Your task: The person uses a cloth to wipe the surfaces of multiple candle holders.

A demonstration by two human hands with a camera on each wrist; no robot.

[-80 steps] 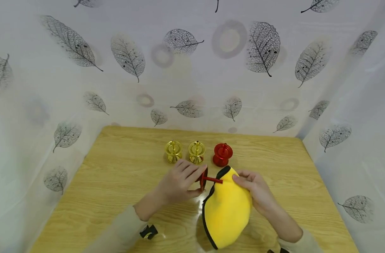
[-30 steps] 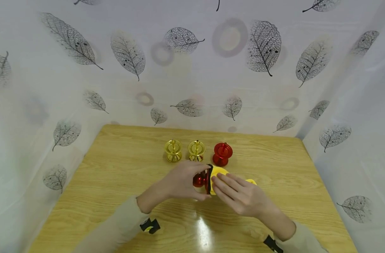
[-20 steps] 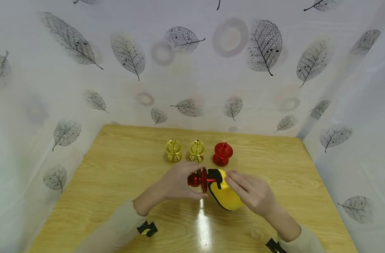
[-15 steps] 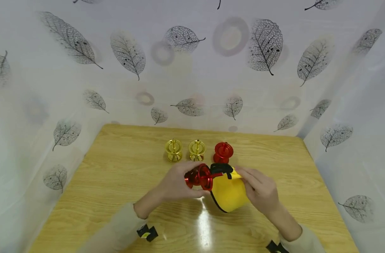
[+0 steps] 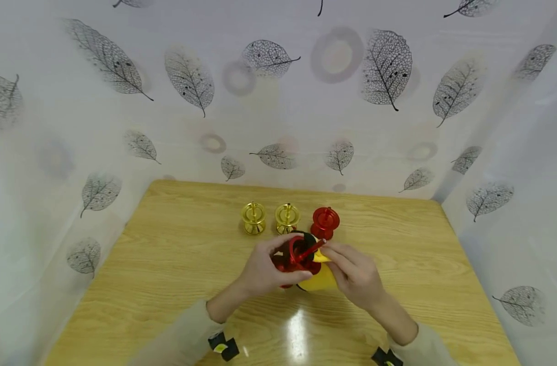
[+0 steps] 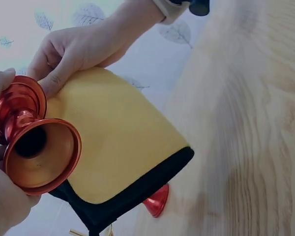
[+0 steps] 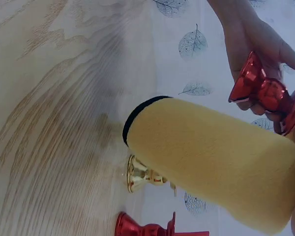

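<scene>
My left hand grips a shiny red candle holder by its body, tilted so that its bare stem points up and right in the head view. In the left wrist view its hollow, flared base faces the camera. A yellow cloth with black edging hangs from my right hand, which pinches it close to the holder's dish. Part of the black edge lies behind the dish in the head view. Exactly where cloth and dish touch is hidden by the fingers.
At the back of the wooden table stand two gold candle holders and a red candle holder, in a row and upright. They are just beyond my hands. A white leaf-patterned curtain surrounds the table's back and sides.
Earlier the cloth hung loose, then wrapped the holder's stem, then came off it. Now the stem is bare and tilted upward, and my right hand has brought the cloth back left to the dish.
</scene>
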